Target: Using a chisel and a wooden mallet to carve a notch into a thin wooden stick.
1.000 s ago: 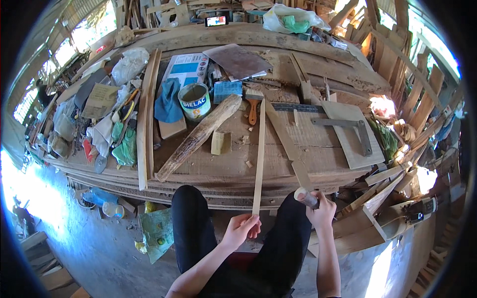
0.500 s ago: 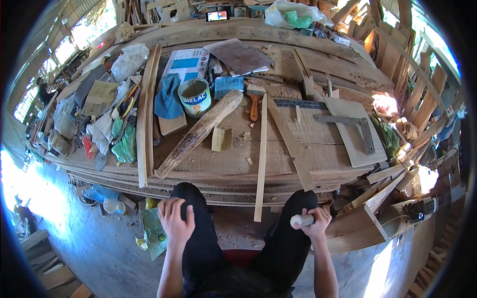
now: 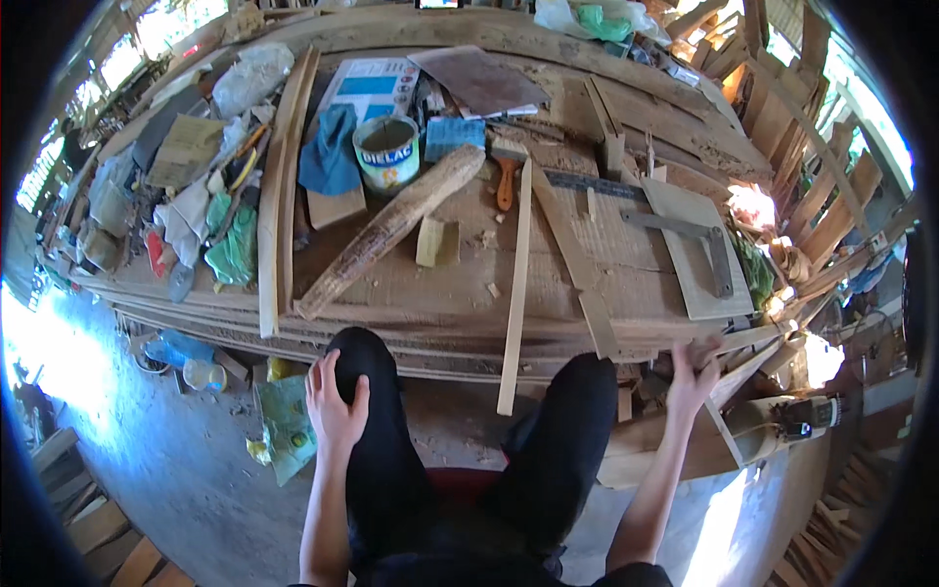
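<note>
My left hand (image 3: 337,401) rests on my left knee, fingers apart and holding nothing. Out past my right knee, close to the bench's front edge, is my right hand (image 3: 691,380), closed and smeared by motion. A short, pale, rounded wooden piece (image 3: 704,349) seems to be in its grip, blurred at the top of the fist. Above that hand, a metal try square (image 3: 722,259) lies on a thin pale board (image 3: 685,284). Between my knees, a narrow wooden strip (image 3: 514,323) juts over the bench edge.
On the bench (image 3: 440,303) lie a rough tapered wooden piece (image 3: 391,235), a paint brush (image 3: 506,186), a tin can (image 3: 387,152), a blue cloth (image 3: 331,161) and folded sandpaper (image 3: 437,243). Bags and rags crowd the left. A power tool (image 3: 792,421) sits low at right.
My right hand has swung outward to the right and up toward the bench edge with the wooden piece. My left hand has settled onto the knee. The view has tilted down slightly.
</note>
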The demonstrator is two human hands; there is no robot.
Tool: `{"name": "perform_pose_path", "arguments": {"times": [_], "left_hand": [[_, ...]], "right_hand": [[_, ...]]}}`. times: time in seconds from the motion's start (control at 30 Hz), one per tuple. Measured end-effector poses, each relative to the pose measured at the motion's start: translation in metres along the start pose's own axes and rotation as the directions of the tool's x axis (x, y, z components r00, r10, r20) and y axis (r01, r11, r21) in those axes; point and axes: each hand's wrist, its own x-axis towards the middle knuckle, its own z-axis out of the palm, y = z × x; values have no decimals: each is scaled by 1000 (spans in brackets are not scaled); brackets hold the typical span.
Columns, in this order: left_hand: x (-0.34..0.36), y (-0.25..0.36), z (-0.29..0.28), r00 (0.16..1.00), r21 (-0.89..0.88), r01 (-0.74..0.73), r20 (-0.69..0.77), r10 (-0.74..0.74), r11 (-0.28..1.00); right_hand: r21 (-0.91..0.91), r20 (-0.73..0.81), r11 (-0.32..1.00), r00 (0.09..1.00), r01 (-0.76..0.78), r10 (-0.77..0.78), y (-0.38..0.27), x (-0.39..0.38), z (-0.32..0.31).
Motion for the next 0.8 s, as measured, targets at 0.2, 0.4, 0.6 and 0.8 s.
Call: {"name": "perform_pose_path", "arguments": {"times": [0.2, 0.4, 0.6, 0.8], "left_hand": [[-2, -6, 7, 1000, -8, 1, -19, -1, 1000], [-3, -5, 5, 1000, -35, 10, -21, -10, 999], [-7, -8, 4, 999, -76, 22, -33, -24, 997], [-4, -10, 3, 998, -108, 64, -18, -67, 992]], "right_hand": [[779, 567, 338, 823, -527, -23, -81, 64, 28], [765, 639, 133, 720, -630, -271, -152, 56, 133], [735, 647, 436, 729, -520, -223, -166, 44, 187], [691, 659, 529, 730, -493, -181, -163, 37, 195]]}}
